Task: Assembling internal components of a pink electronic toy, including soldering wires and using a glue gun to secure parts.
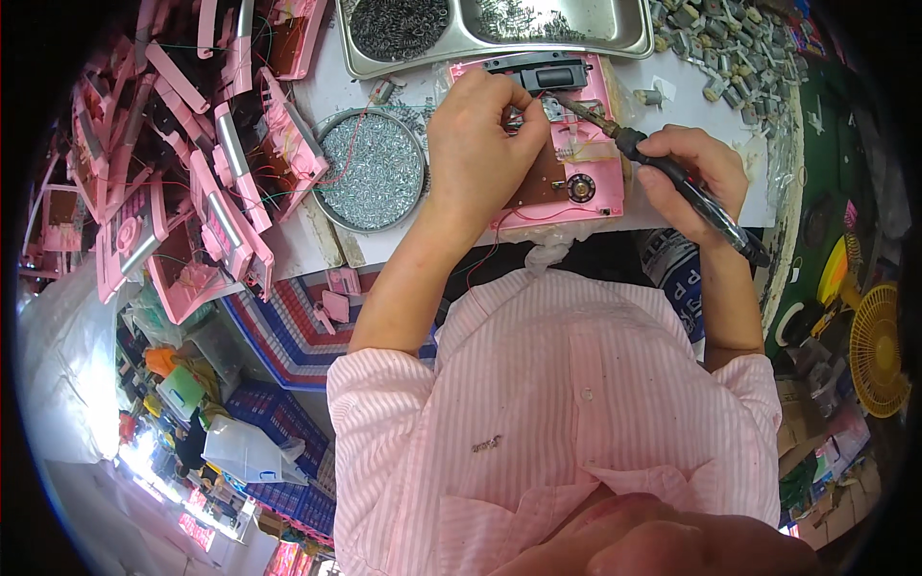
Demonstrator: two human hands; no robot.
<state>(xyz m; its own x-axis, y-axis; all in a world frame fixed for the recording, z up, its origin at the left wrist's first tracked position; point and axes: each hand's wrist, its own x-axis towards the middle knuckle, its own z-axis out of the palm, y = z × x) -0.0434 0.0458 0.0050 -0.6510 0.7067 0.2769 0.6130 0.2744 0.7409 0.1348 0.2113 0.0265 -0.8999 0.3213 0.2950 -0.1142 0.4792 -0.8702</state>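
Note:
On the bench in front of me lies an opened pink plastic casing (605,200) with a brown board, thin wires and a small round black part (580,187) in it. A black plastic piece (549,75) sits along its far edge. My left hand (480,144) rests over the casing's left side, thumb and finger pinched together; what they hold is hidden. A black-handled soldering iron (687,190) is gripped in my right hand (709,173). Its brownish metal end points up-left into the casing, close to my left fingertips. A red wire runs there.
Left of my left hand stands a round tray (424,173) of small silvery screws. Behind is a metal tray (645,46) with dark springs. Pink casings (226,178) pile up at the left; small motors (735,58) lie heaped at the far right. A yellow fan (876,350) stands at right.

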